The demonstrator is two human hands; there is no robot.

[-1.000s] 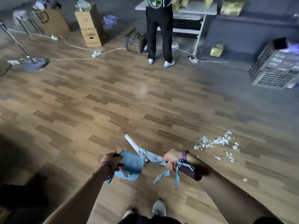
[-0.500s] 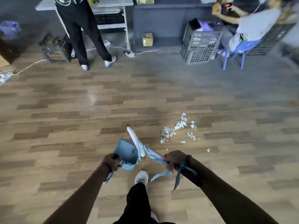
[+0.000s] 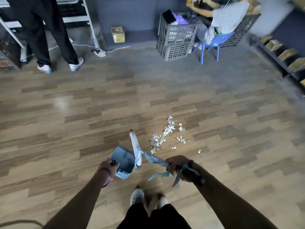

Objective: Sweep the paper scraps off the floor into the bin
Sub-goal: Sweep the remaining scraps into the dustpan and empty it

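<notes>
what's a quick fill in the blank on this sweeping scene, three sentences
The left hand holds a blue ____.
The paper scraps lie on the ____, right of the broom gripped by the right hand.
The seated person has a ____ chair.
Missing: dustpan, floor, blue.

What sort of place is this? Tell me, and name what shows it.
Probably a workroom or storeroom, not a home: stacked grey plastic crates, a metal rack, and gold boxes lined up at the right.
</notes>
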